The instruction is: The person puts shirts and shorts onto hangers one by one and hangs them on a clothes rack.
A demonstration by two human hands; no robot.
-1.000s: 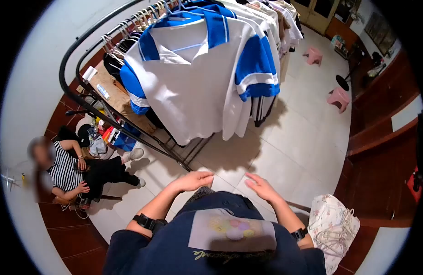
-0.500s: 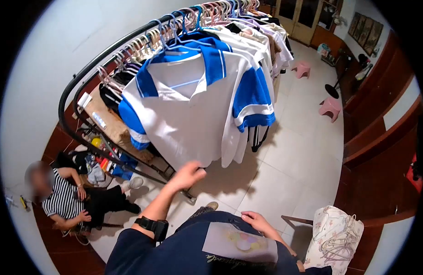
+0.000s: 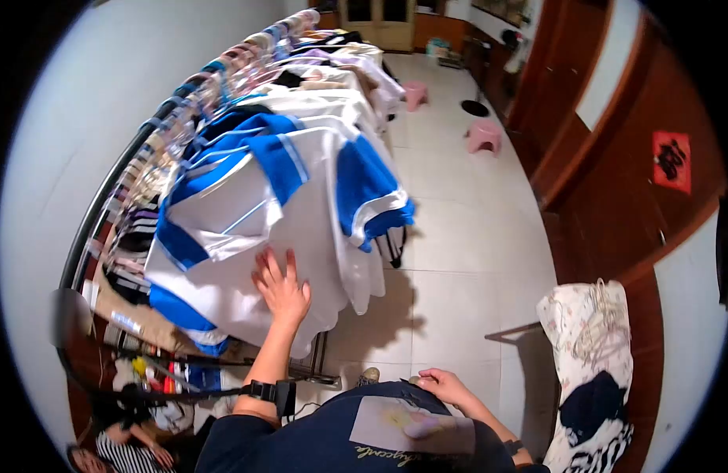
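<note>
My left hand (image 3: pixel 283 290), fingers spread, lies against or just in front of the white front of a polo shirt (image 3: pixel 230 288) with blue collar and blue sleeve ends. The shirt hangs on a hanger at the near end of a full clothes rack. Behind it hangs another white-and-blue shirt, partly covered. Low beside my waist, my right hand (image 3: pixel 444 388) is loosely open, with nothing seen in it.
The black rack rail (image 3: pixel 104 189) curves along the left, crowded with hangers and clothes. A seated person in a striped top (image 3: pixel 131 449) is at lower left. Lower right stands a flower-patterned covered surface (image 3: pixel 569 315) holding hangers and dark clothes. Pink stools (image 3: pixel 484 136) stand farther back.
My left hand has risen from below the shirt's hem to its front, fingers now spread. The view has turned right, bringing dark clothes into sight. My right hand stays by my waist.
</note>
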